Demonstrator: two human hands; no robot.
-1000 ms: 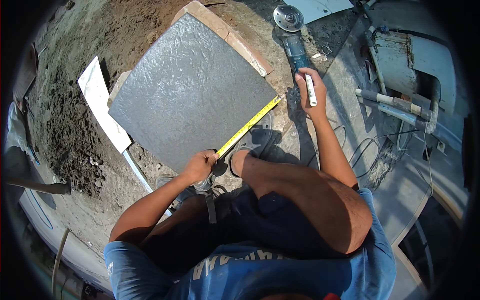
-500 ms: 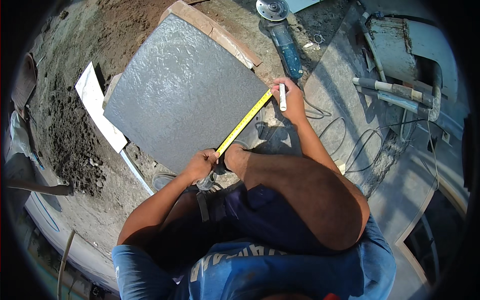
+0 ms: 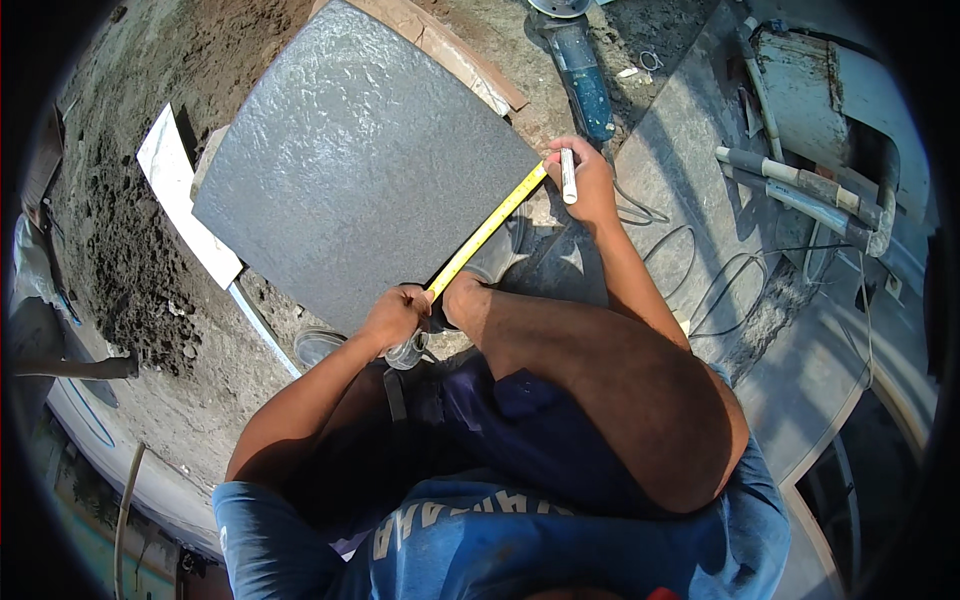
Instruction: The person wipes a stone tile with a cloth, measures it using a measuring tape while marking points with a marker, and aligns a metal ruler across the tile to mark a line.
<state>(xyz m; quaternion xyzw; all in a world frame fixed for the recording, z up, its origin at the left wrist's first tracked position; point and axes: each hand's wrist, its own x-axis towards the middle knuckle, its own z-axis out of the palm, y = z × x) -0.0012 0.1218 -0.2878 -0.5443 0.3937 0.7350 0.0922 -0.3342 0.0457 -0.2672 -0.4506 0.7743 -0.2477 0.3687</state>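
Note:
A large dark grey square tile [image 3: 365, 165] with a rough, glossy surface lies in front of me, turned cornerwise. Along its near right edge runs a yellow tape measure blade [image 3: 487, 230], pulled straight. My left hand [image 3: 396, 315] is closed on the blade's lower end, at the tile's near corner; the tape's round case appears just under this hand. At the right corner, the fingers of my right hand [image 3: 583, 185] pinch the other end of the blade. A white marker pen [image 3: 569, 176] is also held in that hand, pointing toward me.
An angle grinder [image 3: 583, 85] lies beyond my right hand, its cable [image 3: 720, 290] looping over the concrete on the right. White tile offcuts [image 3: 185, 195] rest left of the tile beside loose soil [image 3: 130, 270]. Pipes [image 3: 800, 185] and a rusty white panel [image 3: 800, 85] are at far right.
The view has shifted slightly, so the tile and grinder sit a little higher in the picture. Both hands keep their hold on the stretched blade.

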